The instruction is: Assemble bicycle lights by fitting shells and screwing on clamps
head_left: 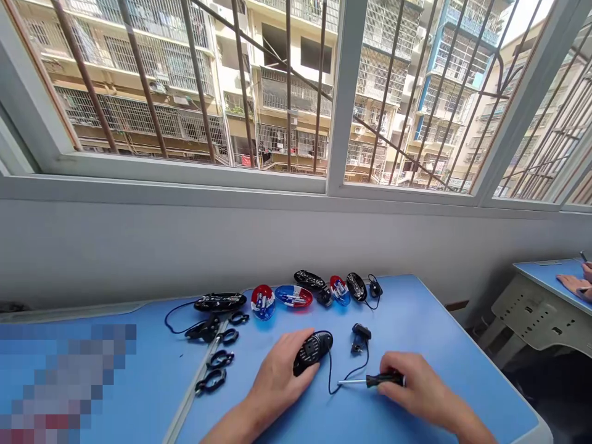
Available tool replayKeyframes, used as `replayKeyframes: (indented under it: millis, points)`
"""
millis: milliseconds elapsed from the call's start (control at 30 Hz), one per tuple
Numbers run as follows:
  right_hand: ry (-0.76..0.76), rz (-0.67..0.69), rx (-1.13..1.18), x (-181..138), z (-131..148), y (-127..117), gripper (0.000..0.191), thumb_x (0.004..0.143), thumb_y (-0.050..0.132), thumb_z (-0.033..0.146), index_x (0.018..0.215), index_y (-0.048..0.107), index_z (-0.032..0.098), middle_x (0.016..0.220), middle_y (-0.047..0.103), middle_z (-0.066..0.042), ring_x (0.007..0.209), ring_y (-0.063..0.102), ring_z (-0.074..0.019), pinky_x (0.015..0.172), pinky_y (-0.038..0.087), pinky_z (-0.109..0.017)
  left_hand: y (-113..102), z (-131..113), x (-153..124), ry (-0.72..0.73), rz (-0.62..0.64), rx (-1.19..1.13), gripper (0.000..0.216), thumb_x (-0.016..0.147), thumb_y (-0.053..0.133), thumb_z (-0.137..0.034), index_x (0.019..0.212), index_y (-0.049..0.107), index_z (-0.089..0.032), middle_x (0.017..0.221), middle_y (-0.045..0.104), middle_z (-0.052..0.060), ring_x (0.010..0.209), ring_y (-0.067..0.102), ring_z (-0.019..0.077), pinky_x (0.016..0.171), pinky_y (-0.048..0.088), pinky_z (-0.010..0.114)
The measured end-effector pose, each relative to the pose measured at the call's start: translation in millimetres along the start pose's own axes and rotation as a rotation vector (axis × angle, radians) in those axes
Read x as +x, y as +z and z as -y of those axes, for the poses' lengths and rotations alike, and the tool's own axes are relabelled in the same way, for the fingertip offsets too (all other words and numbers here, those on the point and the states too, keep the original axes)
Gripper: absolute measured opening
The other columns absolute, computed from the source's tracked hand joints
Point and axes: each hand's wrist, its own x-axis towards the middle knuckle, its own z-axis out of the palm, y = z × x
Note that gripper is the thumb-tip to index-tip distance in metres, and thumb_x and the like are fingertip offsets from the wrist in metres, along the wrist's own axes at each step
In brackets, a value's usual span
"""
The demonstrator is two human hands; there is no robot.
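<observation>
My left hand [277, 379] rests on the blue table [416, 320] with its fingers closed round a black oval housing [313, 350]. A thin black wire runs from that housing to a small black part [359, 336] lying just behind it. In my right hand [411, 385], the fingers are closed on a screwdriver [372, 380] with a black handle. Its metal shaft lies low over the table and points left toward the wire.
Behind my hands lies a row of parts: a black oval cover [220, 302], red-and-blue lenses [293, 296], more black housings [356, 287]. Black clips [217, 357] lie at left. A window wall stands behind. Another person's hand [576, 285] rests on a second table at right.
</observation>
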Motion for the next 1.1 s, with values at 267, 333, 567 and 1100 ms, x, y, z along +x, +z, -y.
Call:
replayKeyframes:
  millis: [267,333,567,1100]
  points:
    - [0.000,-0.377,0.569,35.3,15.6,-44.3,0.022,0.074,0.068,0.036,0.087,0.065,0.019,0.073,0.064,0.000,0.059,0.056,-0.0121,0.053,0.054,-0.025,5.4,2.3,-1.9,0.038,0.061,-0.080,0.047,0.071,0.062,-0.022,0.118,0.059,-0.025,0.108,0.071,0.005,0.097,0.065,0.0269,0.085,0.054,0.036]
    - [-0.054,-0.439,0.622,48.2,29.3,-51.2,0.024,0.072,0.071,0.037,0.087,0.065,0.019,0.075,0.064,-0.001,0.062,0.057,-0.0122,0.055,0.054,-0.025,5.7,1.5,-3.9,0.033,0.078,-0.085,0.049,0.071,0.062,-0.021,0.120,0.059,-0.024,0.110,0.071,0.006,0.098,0.064,0.0267,0.086,0.053,0.036]
    - [-0.175,-0.527,0.809,71.8,44.4,-26.1,0.027,0.078,0.067,0.045,0.082,0.063,0.019,0.078,0.065,-0.003,0.068,0.061,-0.0144,0.057,0.058,-0.027,13.1,6.5,-12.5,0.019,0.113,-0.102,0.051,0.069,0.063,-0.021,0.119,0.058,-0.025,0.112,0.069,0.007,0.100,0.063,0.0286,0.089,0.051,0.039]
    - [-0.474,-0.665,0.336,56.5,40.0,11.9,0.027,0.093,0.054,0.029,0.120,0.049,0.024,0.084,0.073,-0.003,0.066,0.070,-0.0150,0.059,0.060,-0.027,13.8,6.2,-16.1,0.046,0.142,-0.142,0.054,0.071,0.063,-0.017,0.123,0.052,-0.028,0.114,0.067,0.005,0.099,0.062,0.0268,0.089,0.051,0.037]
